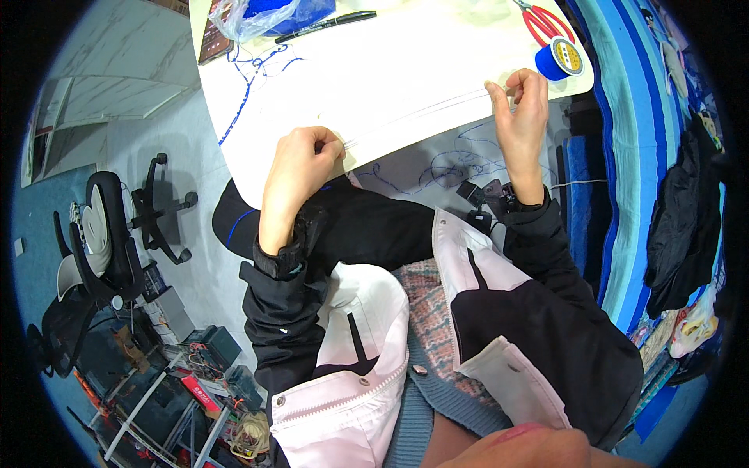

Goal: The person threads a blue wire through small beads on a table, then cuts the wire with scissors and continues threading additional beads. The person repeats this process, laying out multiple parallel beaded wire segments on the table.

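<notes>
Several thin, pale strands of thread (425,108) run nearly straight between my hands, over the near part of the white table. My left hand (307,158) is closed by the table's near edge, its fingertips pinching the left end of the strands. Farther right and higher up, my right hand (520,109) pinches the other end between thumb and fingers. Just beyond the right hand stands a spool of blue thread (551,64) with a yellow label. Tangled blue cord (248,92) lies at the table's left, trailing over its edge.
A red-handled hand tool (544,23) lies behind the spool. At the back left are a black marker (326,26), a clear plastic bag (248,20) and a phone (214,39). Loose blue thread (445,170) hangs below the table. An office chair (109,234) stands left.
</notes>
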`<state>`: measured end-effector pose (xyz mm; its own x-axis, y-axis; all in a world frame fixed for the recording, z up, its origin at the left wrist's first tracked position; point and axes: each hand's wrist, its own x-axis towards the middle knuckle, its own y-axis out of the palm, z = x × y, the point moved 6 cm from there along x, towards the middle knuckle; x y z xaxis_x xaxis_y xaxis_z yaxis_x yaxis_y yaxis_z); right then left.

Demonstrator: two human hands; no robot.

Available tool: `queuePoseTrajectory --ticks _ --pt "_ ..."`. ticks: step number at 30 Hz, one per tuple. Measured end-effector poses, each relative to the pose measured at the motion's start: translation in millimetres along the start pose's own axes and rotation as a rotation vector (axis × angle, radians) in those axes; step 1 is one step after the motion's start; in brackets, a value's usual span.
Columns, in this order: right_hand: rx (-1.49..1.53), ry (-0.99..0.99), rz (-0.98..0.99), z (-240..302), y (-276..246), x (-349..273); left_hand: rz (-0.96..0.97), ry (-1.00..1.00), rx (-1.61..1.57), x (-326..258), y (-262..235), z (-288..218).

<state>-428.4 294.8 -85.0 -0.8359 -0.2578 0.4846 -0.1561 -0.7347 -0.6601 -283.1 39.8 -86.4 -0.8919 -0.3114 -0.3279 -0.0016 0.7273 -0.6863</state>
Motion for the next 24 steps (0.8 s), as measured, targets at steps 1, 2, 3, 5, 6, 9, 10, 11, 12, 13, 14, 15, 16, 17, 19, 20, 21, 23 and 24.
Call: queuePoseTrajectory --ticks 1,2,3,5,6,9,10,11,12,13,14,15,16,17,19,20,21,23,24 --pt "0.025 -0.003 -0.023 -1 -1 0 -0.003 0.005 0.000 0 0 0" --pt "0.046 -0.006 -0.040 -2 -3 -1 0.001 -0.005 -0.001 0 0 1" --pt "0.066 -0.009 -0.053 -2 -4 -2 0.003 -0.014 -0.006 0 0 1" --pt "0.086 0.002 -0.101 -5 -9 -3 0.003 -0.020 -0.010 -1 0 2" --pt "0.093 0.015 -0.131 -7 -12 -4 0.002 -0.017 -0.009 -1 0 1" --pt "0.123 0.008 -0.114 -8 -15 -3 -0.002 -0.014 -0.025 0 -1 0" --pt "0.129 -0.046 -0.078 -5 -15 -2 -0.002 -0.022 -0.034 -1 -1 0" --pt "0.135 -0.099 -0.041 -1 -14 -2 -0.006 -0.011 -0.029 -1 -1 -1" --pt "0.141 -0.152 -0.004 2 -14 -1 -0.007 -0.008 -0.025 -1 -1 -2" --pt "0.135 -0.156 0.038 3 -14 0 -0.007 -0.006 -0.020 -2 -2 -3" --pt "0.127 -0.159 0.080 4 -13 1 -0.008 -0.003 -0.022 -2 -2 -3" --pt "0.119 -0.163 0.121 5 -12 2 -0.009 0.001 -0.024 -3 -2 -4" --pt "0.105 -0.175 0.133 6 -13 2 -0.009 0.000 -0.027 -3 -2 -4" --pt "0.089 -0.187 0.144 7 -13 3 -0.009 0.004 -0.027 -2 -2 -4" --pt "0.073 -0.207 0.152 9 -13 5 -0.004 0.000 -0.032 -2 -2 -4" --pt "0.072 -0.214 0.151 10 -13 6 -0.005 -0.001 -0.034 -2 -2 -4" --pt "0.076 -0.219 0.156 11 -12 6 -0.004 -0.006 -0.038 -2 -2 -3" --pt "0.034 -0.230 0.167 11 -10 8 -0.003 -0.017 -0.039 -1 -1 -2" --pt "0.020 -0.222 0.172 11 -9 8 -0.005 -0.023 -0.036 -1 -1 -1"
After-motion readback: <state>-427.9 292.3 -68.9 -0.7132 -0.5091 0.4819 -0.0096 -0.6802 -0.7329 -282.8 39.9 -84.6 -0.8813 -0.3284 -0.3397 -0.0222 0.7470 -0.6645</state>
